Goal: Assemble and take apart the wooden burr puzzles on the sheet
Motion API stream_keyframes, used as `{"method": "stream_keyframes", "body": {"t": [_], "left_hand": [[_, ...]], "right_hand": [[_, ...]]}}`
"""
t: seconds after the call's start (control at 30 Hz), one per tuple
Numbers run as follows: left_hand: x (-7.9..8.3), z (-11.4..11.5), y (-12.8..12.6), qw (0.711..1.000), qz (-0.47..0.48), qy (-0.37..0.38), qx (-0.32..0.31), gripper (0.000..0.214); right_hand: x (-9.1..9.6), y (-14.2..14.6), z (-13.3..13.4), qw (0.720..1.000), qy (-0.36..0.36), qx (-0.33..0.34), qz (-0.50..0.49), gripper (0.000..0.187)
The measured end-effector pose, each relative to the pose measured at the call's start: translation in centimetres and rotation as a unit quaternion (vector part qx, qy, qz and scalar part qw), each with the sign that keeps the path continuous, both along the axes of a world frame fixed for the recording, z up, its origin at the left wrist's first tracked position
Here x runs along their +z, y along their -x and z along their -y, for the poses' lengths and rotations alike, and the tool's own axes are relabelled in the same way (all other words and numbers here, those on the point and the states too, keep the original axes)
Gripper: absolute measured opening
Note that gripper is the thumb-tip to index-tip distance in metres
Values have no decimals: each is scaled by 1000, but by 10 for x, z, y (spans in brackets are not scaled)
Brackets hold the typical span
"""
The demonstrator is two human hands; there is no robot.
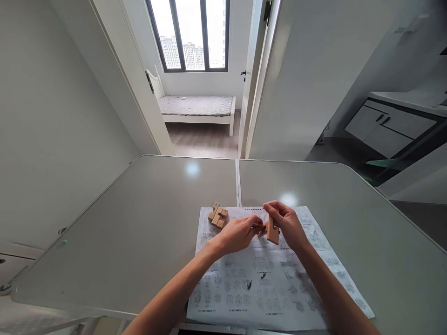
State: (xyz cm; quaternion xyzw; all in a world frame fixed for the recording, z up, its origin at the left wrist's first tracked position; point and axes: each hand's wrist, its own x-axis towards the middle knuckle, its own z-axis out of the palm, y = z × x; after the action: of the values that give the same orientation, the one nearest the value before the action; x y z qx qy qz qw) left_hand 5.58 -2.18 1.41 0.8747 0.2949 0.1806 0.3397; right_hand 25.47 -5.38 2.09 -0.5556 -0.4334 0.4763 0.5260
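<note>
My right hand [287, 224] grips a notched wooden puzzle piece [273, 236], its flat end pointing down towards me. My left hand [243, 231] is closed just left of it, with the fingertips pinched at a smaller wooden part [263, 231] that touches or nearly touches the notched piece. Whether these two are joined cannot be made out. Left of my hands, a cluster of interlocked wooden pieces [218, 216] lies near the top left corner of a printed sheet [244, 288]. Rows of small line drawings cover the sheet, and both hands are above it.
The sheet lies on a large glossy grey table [139, 242] with a seam [238, 181] across its far half. Beyond the table an open door [249, 79] leads to a room with a bed [197, 107] under a window. A white cabinet [391, 125] stands at right.
</note>
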Motion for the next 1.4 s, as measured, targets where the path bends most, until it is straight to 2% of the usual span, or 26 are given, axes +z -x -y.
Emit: {"method": "stream_keyframes", "body": {"t": [0.37, 0.57, 0.77, 0.97, 1.17, 1.4], "left_hand": [[0, 1, 0, 1000, -7, -25, -9, 16], [-2, 0, 0, 1000, -10, -20, -11, 16], [-3, -1, 0, 1000, -4, -8, -18, 17], [0, -2, -1, 1000, -4, -2, -16, 15], [1, -1, -1, 1000, -8, 1, -18, 15], [0, -1, -1, 1000, -11, 10, -18, 16]], "right_hand": [[-1, -5, -1, 998, 33, 41, -17, 46], [2, -1, 0, 1000, 12, 4, 13, 48], [-1, -1, 0, 993, 89, 76, -32, 48], [-9, -3, -6, 982, 113, 109, -103, 51], [-3, -1, -5, 977, 115, 123, -131, 49], [0, -3, -3, 987, 95, 111, -72, 50]]}}
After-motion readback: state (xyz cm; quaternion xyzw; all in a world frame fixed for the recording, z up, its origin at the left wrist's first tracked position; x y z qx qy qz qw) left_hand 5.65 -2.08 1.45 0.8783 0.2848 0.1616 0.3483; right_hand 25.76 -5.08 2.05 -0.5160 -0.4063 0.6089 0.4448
